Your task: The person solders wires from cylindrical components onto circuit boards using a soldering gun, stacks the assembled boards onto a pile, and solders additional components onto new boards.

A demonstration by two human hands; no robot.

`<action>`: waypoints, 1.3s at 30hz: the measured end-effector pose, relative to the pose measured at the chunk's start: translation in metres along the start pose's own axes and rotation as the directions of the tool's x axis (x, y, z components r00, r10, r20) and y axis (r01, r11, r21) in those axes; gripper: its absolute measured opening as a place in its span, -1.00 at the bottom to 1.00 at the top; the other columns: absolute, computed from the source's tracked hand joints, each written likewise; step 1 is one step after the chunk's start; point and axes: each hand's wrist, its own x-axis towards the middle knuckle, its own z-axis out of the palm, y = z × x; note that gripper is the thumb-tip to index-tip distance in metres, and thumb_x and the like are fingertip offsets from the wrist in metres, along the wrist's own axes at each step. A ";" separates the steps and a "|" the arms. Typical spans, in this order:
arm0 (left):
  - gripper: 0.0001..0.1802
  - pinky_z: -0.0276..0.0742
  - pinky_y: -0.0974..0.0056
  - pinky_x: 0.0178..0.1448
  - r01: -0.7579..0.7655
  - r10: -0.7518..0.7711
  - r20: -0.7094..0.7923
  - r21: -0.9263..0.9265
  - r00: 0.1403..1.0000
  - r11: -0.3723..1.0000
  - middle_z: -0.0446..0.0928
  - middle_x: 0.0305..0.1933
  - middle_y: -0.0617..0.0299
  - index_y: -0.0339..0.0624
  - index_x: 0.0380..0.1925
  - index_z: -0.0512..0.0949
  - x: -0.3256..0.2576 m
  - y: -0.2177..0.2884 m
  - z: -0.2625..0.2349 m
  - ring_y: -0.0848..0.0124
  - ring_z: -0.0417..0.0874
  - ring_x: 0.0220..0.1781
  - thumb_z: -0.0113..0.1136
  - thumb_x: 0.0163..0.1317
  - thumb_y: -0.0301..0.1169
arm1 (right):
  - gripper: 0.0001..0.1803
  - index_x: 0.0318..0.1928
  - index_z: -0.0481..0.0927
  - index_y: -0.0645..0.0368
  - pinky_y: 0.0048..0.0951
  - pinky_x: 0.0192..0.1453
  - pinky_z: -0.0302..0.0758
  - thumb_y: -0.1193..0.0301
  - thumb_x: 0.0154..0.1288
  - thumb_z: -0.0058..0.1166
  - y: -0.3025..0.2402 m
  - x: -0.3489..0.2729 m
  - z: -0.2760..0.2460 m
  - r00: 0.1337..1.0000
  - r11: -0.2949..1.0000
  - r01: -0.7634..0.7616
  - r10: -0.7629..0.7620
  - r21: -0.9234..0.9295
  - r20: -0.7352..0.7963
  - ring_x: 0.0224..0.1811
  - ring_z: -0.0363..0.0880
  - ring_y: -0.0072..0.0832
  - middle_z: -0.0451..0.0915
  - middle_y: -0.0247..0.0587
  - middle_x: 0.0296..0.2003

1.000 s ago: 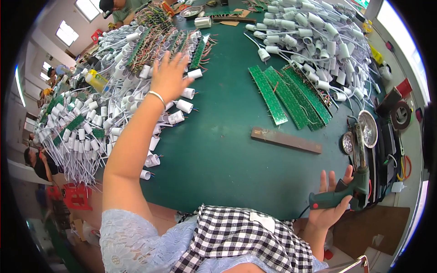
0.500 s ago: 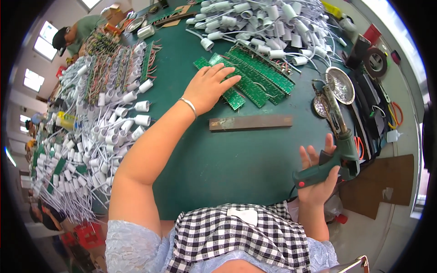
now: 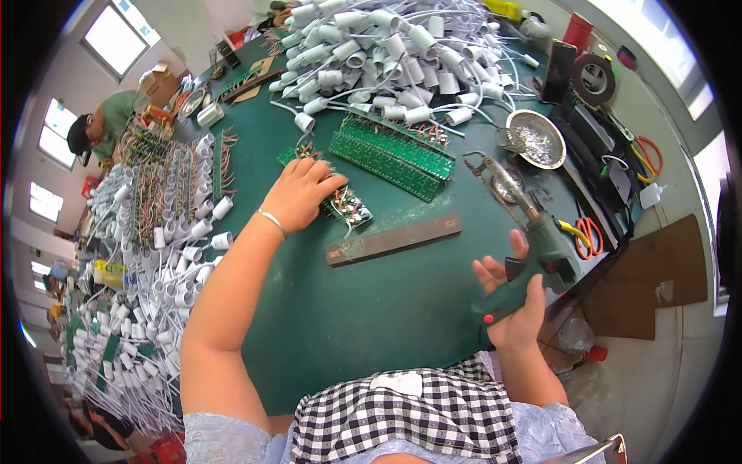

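"Where is the component-laden circuit board [image 3: 349, 207]?"

"Take the brown bar [image 3: 394, 241] as your mark. The board lies just beyond its left half, its lower end close to the bar with a little table [image 3: 371, 317] showing between them."

"And its long axis?"

"It slants from beyond the bar's left end down toward the bar's middle, so extending its line would cross the bar."

"Which hand is nearer?"

"The left hand [image 3: 300, 193], by far. It's beyond the bar's left end, right over the board, its fingers bent and close together across it, the thumb on the side toward the bar's right end. Whether they pinch the board I can't tell; the undersides are hidden."

"The right?"

"The right hand [image 3: 516, 309] is off to the right of the bar, nearer the body, loosely curled with the soldering gun [image 3: 555, 251] handle between thumb and fingers. The gun's tip points up beyond the bar's right end, well apart from the board."

"Anything between tip and board?"

"The stacked green boards [image 3: 390, 158], beyond the bar's middle."
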 end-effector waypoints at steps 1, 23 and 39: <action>-0.44 0.26 0.15 0.26 -0.031 0.034 -0.080 0.040 0.996 0.999 0.42 0.00 0.30 0.10 0.00 0.47 0.000 -0.001 0.003 0.23 0.34 0.22 0.16 -0.09 -0.60 | -0.35 0.38 0.10 0.05 -0.02 0.30 0.35 0.03 0.42 -0.17 0.002 0.001 0.000 1.000 1.000 -0.012 0.012 0.008 0.000 0.12 0.52 -0.29 0.10 -0.24 0.41; -0.87 0.47 0.08 -0.08 -0.087 0.067 -0.244 -0.070 0.967 0.994 0.49 -0.30 0.15 -0.13 -0.41 0.53 0.003 -0.018 0.002 0.14 0.52 -0.12 0.19 0.00 -0.39 | -0.32 0.40 0.04 0.08 -0.04 0.26 0.41 0.03 0.43 -0.18 -0.010 0.003 -0.006 0.997 0.997 0.073 -0.073 -0.018 0.008 0.10 0.54 -0.26 0.08 -0.19 0.41; -0.39 0.35 0.42 -0.53 0.308 -0.681 0.404 -0.914 0.611 -0.265 0.40 -0.45 0.28 -0.14 0.20 0.16 -0.108 -0.024 0.037 0.53 0.40 -0.56 0.17 0.17 -0.48 | -0.46 0.29 0.25 -0.03 -0.03 0.30 0.35 0.00 0.43 -0.21 -0.010 -0.008 0.011 0.997 0.999 0.010 -0.007 -0.039 0.073 0.12 0.50 -0.32 0.06 -0.24 0.43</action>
